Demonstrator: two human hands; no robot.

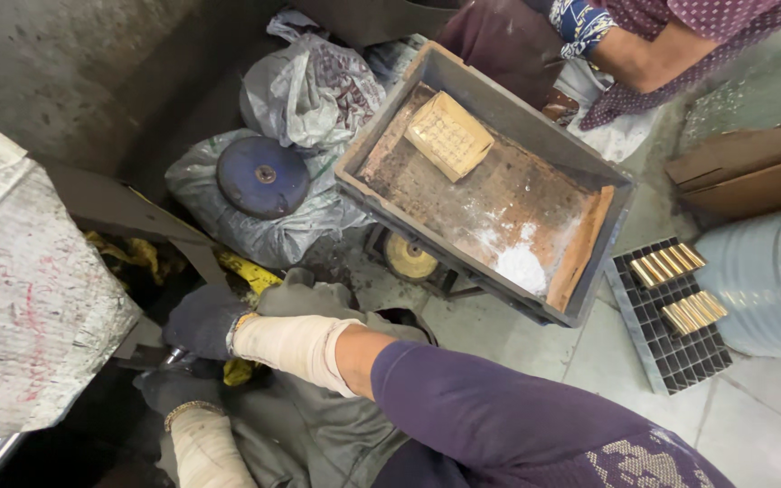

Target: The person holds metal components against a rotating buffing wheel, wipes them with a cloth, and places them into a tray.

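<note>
Both gloved hands, left hand point(174, 387) and right hand point(202, 318), have fingers clenched around a metal rod point(172, 357).

Tan printed packet point(449, 134) in grey tray point(499, 99)

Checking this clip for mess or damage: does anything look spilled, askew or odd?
Yes. The grey crate sits tilted, propped above the floor, with white powder loose in its lower corner. A tan block lies askew inside. Both gloved hands grip a metal rod.
</note>
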